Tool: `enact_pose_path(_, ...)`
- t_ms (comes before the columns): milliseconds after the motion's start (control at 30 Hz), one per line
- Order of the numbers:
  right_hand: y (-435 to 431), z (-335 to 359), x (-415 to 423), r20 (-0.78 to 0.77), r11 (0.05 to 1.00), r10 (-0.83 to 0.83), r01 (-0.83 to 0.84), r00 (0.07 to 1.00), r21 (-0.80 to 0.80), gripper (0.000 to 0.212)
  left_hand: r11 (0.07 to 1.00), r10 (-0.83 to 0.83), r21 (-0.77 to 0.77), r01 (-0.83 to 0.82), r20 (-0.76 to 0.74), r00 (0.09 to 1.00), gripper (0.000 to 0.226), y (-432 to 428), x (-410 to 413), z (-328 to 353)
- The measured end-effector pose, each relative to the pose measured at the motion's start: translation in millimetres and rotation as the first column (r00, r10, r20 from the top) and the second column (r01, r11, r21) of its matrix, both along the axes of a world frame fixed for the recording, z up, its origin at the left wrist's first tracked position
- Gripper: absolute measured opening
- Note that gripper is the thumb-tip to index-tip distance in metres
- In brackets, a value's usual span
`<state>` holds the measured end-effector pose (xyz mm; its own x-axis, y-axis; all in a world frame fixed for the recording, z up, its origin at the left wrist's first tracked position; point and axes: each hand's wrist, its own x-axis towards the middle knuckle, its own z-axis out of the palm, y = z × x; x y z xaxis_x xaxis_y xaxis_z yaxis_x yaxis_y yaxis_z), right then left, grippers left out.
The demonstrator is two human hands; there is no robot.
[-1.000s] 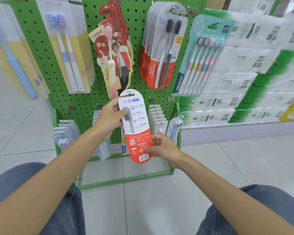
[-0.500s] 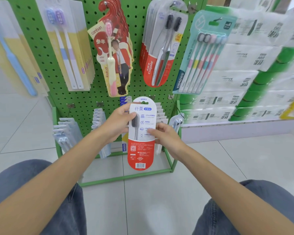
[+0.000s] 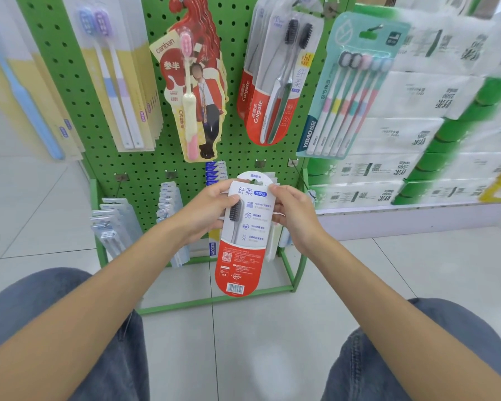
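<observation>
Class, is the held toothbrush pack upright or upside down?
Upright: the toothbrush pack shows its hang tab on top and barcode at bottom.

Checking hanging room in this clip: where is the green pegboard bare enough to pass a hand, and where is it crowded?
Bare pegboard shows below the yellow two-brush packs, above the lower-left packs, and in a strip between the canban pack and the Colgate packs. Behind the left hand, right hand and held pack it is crowded.
</observation>
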<state>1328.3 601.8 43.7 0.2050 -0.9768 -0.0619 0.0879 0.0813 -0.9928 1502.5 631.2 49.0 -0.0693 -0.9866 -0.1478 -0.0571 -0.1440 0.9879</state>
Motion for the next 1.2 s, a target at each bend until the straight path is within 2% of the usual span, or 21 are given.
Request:
enact_pose_path(67, 1, -2, 0, -0.054, 0.998, -0.048, 0.046, 0.997, -0.047, 0.013, 0.999, 0.044, -0.013, -0.045, -0.026, 0.999, 0.033, 0, -1, 0)
enact_pose_path(133, 3, -8, 0, -0.248, 0.97, -0.154, 0.098, 0.957, -0.222, 0.009, 0.993, 0.113, -0.025, -0.116, -0.095, 0.989, 0.032, 0, -2, 1)
enact_pose_path(233, 10, -19, 5, -0.451, 0.912, -0.191, -0.013, 0.872, -0.411, 0.033, 0.98, 0.186, -0.027, -0.197, -0.219, 0.958, 0.035, -1, -4, 3)
enact_pose_path(300, 12, -27, 10, -0.527, 0.882, -0.164, -0.116, 0.834, -0.457, 0.049, 0.977, 0.198, -0.019, -0.212, -0.278, 0.94, 0.037, -2, -5, 4)
enact_pose_path(367, 14, -31, 14, -0.593, 0.855, -0.14, -0.205, 0.793, -0.476, 0.056, 0.982, 0.176, -0.014, -0.188, -0.29, 0.941, 0.041, -2, -6, 4)
enact_pose_path(500, 15, -32, 15, -0.666, 0.82, -0.062, -0.343, 0.743, -0.459, 0.043, 0.995, 0.088, -0.027, -0.098, -0.258, 0.962, 0.053, 0, -8, 2)
enact_pose_path(567, 12, -30, 10, -0.643, 0.831, -0.032, -0.337, 0.765, -0.442, 0.031, 0.996, 0.073, -0.035, -0.085, -0.259, 0.963, 0.053, 1, -9, 3)
enact_pose_path(633, 8, -27, 7, -0.54, 0.883, -0.027, -0.234, 0.841, -0.408, 0.021, 0.99, 0.113, -0.061, -0.128, -0.197, 0.974, 0.053, 1, -7, 6)
enact_pose_path(733, 1, -25, 4, -0.395, 0.935, -0.091, -0.058, 0.914, -0.349, 0.02, 0.94, 0.286, -0.233, -0.251, 0.133, 0.949, 0.041, -3, -4, 6)
enact_pose_path(800, -1, -21, 3, -0.336, 0.954, -0.094, -0.012, 0.937, -0.299, 0.021, 0.911, 0.346, -0.323, -0.257, 0.258, 0.902, 0.038, -8, -1, 6)
enact_pose_path(933, -3, -7, 3, -0.257, 0.959, -0.021, -0.052, 0.966, -0.277, 0.024, 0.912, 0.319, -0.363, -0.191, 0.334, 0.887, 0.034, -18, 2, 25)
enact_pose_path(1033, -9, 2, 5, -0.266, 0.956, -0.004, -0.075, 0.964, -0.285, 0.023, 0.895, 0.309, -0.419, -0.153, 0.335, 0.89, 0.022, -20, -3, 48)
enact_pose_path(1200, -13, 26, 7, -0.231, 0.939, 0.009, -0.088, 0.973, -0.333, 0.024, 0.879, 0.316, -0.473, -0.062, 0.48, 0.818, 0.02, -21, -2, 88)
